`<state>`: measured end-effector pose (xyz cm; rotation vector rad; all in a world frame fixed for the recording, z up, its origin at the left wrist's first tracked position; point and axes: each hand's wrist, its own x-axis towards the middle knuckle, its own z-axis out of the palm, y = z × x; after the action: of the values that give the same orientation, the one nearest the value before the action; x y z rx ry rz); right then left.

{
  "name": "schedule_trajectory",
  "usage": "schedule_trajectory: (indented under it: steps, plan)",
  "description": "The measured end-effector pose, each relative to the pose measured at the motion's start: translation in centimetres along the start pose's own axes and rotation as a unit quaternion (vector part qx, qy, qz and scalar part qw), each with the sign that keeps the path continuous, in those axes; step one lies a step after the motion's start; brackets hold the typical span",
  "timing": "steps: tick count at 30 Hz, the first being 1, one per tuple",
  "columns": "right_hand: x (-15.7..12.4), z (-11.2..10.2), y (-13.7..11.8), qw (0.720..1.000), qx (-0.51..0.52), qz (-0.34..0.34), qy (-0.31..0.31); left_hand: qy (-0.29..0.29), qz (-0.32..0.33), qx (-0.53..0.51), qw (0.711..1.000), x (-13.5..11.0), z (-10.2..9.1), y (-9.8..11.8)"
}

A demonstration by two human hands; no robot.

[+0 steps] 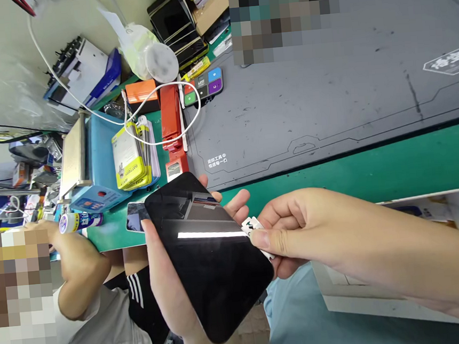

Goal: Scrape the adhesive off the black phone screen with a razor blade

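A phone point(217, 264) with a dark, glossy screen lies tilted in my left hand point(169, 289). The thumb of that hand runs along the phone's left edge, and its fingers wrap behind and show past the right edge. A strip of light and parts of the room reflect in the glass. My right hand point(291, 231) pinches a small white flat piece with dark markings point(252, 225) between thumb and fingers. This piece touches the phone's right edge; whether it goes into the edge cannot be made out.
A grey mat point(327, 94) covers much of the green bench point(413, 156). Yellow battery packs point(130, 159), a blue machine point(101, 146), a red box point(170, 113) and a looping white cable point(150, 143) are at left. A seated person's arm point(79, 265) is close by; another phone point(135, 216) lies near the bench edge.
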<state>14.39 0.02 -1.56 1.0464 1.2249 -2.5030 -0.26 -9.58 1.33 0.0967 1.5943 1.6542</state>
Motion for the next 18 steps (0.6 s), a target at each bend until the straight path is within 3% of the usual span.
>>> schedule_trajectory:
  steps: [4, 9, 18]
  plan:
    - [-0.3, 0.1, -0.2, 1.0, 0.009, 0.01, 0.0, 0.015, -0.004, 0.044, 0.999, -0.3, 0.4, 0.2]
    - [-0.2, 0.2, 0.2, 0.999, 0.039, -0.003, -0.009, 0.001, -0.021, 0.0, 1.0, -0.2, 0.0, 0.2]
    - [-0.5, 1.5, 0.9, 0.996, 0.083, -0.024, 0.014, -0.155, -0.112, -0.148, 0.97, 0.4, -2.1, 0.5]
